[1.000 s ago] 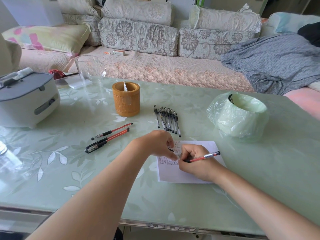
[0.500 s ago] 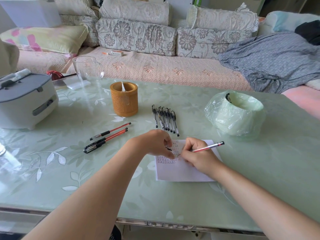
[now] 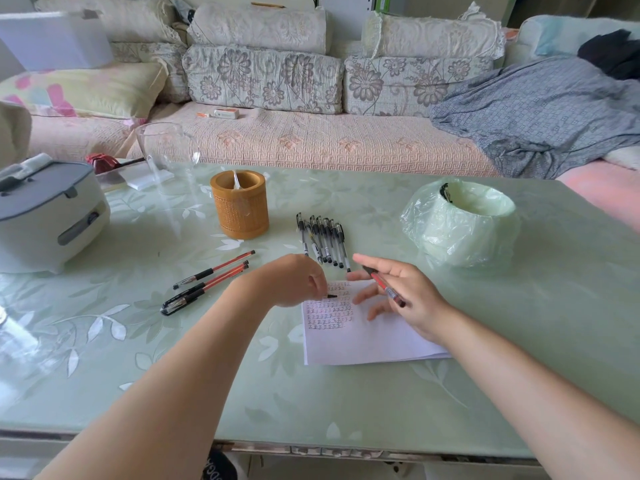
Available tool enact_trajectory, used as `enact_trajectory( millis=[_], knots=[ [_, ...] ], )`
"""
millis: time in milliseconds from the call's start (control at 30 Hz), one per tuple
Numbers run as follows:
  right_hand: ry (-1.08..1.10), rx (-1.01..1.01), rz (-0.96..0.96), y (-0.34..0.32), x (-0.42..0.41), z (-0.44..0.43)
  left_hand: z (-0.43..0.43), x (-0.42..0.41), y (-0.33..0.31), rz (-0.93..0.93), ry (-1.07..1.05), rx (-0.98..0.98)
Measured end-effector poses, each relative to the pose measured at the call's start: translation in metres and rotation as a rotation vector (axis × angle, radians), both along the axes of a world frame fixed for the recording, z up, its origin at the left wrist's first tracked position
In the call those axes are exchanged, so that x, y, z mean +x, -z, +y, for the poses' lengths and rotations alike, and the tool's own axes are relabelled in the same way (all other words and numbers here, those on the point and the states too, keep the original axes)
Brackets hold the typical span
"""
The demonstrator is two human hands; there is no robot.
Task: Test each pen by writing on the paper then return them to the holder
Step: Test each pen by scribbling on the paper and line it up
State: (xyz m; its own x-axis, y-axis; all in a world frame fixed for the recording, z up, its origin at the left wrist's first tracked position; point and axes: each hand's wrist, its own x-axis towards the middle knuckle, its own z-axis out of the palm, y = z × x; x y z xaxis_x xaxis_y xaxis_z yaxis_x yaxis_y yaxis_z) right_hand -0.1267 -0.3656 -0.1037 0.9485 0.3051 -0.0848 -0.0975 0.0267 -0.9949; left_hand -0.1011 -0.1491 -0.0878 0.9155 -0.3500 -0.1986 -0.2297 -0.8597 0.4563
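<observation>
Lifted off the paper (image 3: 360,341), the right hand (image 3: 401,292) now loosely grips a red pen (image 3: 384,286) above it. Left hand (image 3: 294,280), at the paper's top-left corner, pinches a black cap (image 3: 331,296).

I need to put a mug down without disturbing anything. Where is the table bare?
Bare: the near strip of the green glass table below the white paper, and the right side beyond the bag-lined bin. Crowded: the middle, around the bamboo pen holder, black pens and red pens.
</observation>
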Motion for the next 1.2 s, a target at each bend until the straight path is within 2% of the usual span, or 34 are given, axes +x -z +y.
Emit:
enact_trajectory(
  millis=[100, 167, 400, 467, 600, 833, 1000, 1100, 1200],
  knots=[
    [0.0, 0.07, 0.049, -0.008, 0.005, -0.004, 0.001, 0.002, -0.004, -0.016, -0.022, -0.02],
    [-0.004, -0.004, -0.006, -0.01, 0.007, -0.005, 0.001, 0.004, -0.006, -0.023, -0.037, -0.033],
    [0.09, -0.748, -0.386, -0.006, 0.013, -0.004, 0.002, 0.001, -0.011, -0.028, -0.047, -0.047],
    [0.096, -0.882, -0.434, -0.007, 0.01, -0.003, 0.001, 0.001, -0.011, -0.018, -0.05, -0.051],
    [0.069, -0.955, -0.469, -0.013, 0.005, -0.001, -0.002, -0.001, -0.01, -0.008, -0.042, -0.077],
    [-0.05, -0.968, -0.557, -0.009, 0.005, 0.002, -0.011, -0.008, -0.013, -0.004, -0.021, -0.141],
    [-0.11, -1.268, -0.81, -0.009, -0.001, 0.0, -0.025, -0.013, -0.011, 0.088, -0.012, -0.221],
    [-0.087, -1.412, -0.863, -0.008, -0.004, 0.001, -0.03, -0.018, -0.009, 0.156, -0.023, -0.271],
    [-0.08, -1.466, -0.877, -0.006, -0.005, 0.002, -0.035, -0.023, -0.008, 0.242, -0.013, -0.325]
  ],
)
